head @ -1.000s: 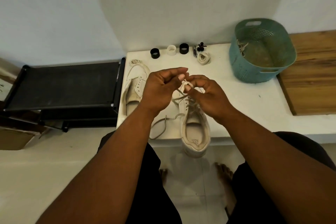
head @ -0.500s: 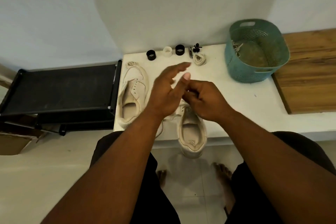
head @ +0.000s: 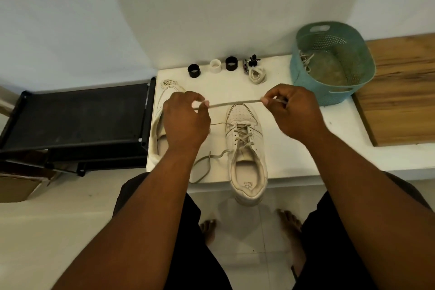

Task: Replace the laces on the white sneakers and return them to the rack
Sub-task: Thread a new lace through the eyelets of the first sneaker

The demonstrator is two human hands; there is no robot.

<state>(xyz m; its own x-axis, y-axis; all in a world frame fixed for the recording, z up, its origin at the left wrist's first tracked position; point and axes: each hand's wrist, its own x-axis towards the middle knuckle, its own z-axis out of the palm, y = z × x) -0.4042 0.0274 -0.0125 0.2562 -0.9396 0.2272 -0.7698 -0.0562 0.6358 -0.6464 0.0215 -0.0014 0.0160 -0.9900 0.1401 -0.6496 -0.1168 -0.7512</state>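
Bare table (head: 306, 148) right of the sneaker (head: 247, 148); basket (head: 329, 92) blocks beyond.

You've got cream sneakers (head: 246, 146) on the white table (head: 294, 148). Teal perforated basket (head: 329, 63) at its far right corner, black rack (head: 77, 115) off its left edge.

Soft, even indoor light fell from above; my arms cast only faint shadows. The wall (head: 211, 7) darkened toward ten o'clock, and wide-angle distortion bent the edges, everything slightly soft.
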